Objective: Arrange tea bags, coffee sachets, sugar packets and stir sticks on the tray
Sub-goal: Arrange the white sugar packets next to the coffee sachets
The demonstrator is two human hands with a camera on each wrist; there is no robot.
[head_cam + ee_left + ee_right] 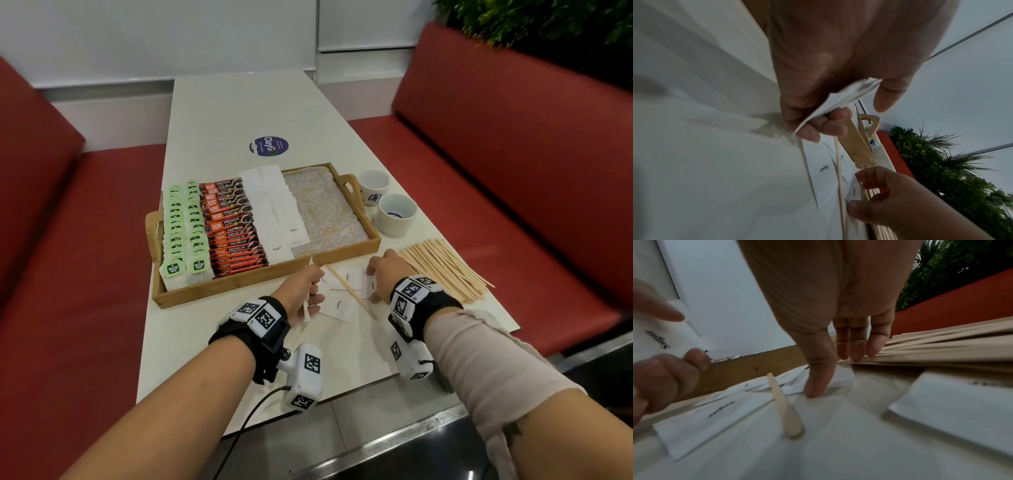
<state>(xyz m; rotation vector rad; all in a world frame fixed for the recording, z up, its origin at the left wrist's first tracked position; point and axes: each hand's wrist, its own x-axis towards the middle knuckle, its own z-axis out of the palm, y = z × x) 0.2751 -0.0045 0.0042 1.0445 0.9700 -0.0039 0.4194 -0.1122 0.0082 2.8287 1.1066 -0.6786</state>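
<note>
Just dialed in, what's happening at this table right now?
A person is filling a wooden tray with drink supplies. Tea bags, coffee sachets and a row of sugar packets are already lined up in it; the tray's right part is bare. The left hand grips a few sugar packets, while the right hand reaches down onto loose sugar packets on the table. One stir stick lies across them, and the stir stick pile is still outside the tray.
</note>
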